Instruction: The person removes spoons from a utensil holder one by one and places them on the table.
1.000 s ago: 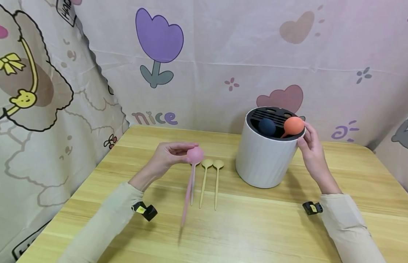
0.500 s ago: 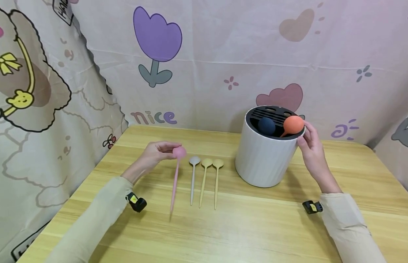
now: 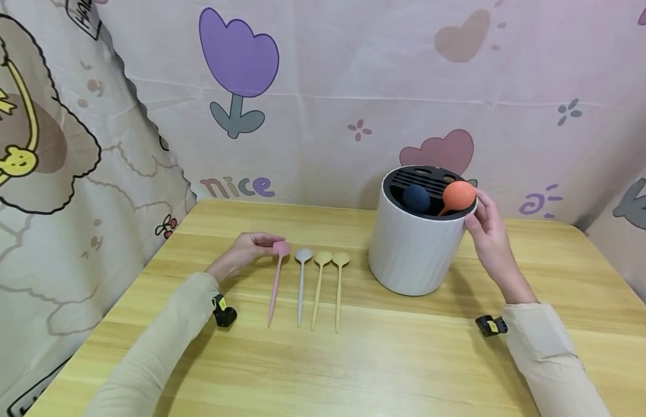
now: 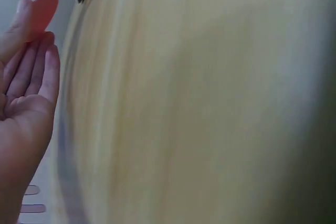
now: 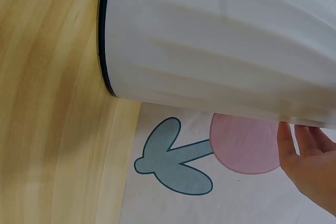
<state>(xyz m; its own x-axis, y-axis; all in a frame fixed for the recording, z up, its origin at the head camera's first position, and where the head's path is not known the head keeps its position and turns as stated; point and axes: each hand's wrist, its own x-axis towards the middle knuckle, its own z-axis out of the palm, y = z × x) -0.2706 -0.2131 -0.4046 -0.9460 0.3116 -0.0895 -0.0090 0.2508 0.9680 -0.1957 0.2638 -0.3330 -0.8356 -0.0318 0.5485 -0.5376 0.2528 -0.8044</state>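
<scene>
My left hand [image 3: 252, 248] pinches a pink spoon [image 3: 274, 292] by its bowl, the long handle pointing toward me over the table. In the left wrist view, thumb and fingertips meet at the pink bowl [image 4: 46, 11]. To its right lie a pale grey spoon [image 3: 301, 289] and two yellow spoons, one nearer [image 3: 317, 292] and one farther right [image 3: 338, 292]. My right hand [image 3: 489, 243] rests against the right side of a white utensil holder [image 3: 414, 255], thumb and fingertips touching it near the rim. A dark blue round-headed utensil [image 3: 416, 198] and an orange one [image 3: 459, 196] stand inside.
The holder's black top [image 3: 422, 179] has slots and round holes at the back. A wooden table [image 3: 406, 359] lies under everything. Behind it hangs a printed cloth [image 3: 312, 69], and another side of cloth closes off the left.
My left hand has moved the pink spoon left and then lowered it toward the table, leaving the grey spoon in plain sight. My right hand stays at the holder.
</scene>
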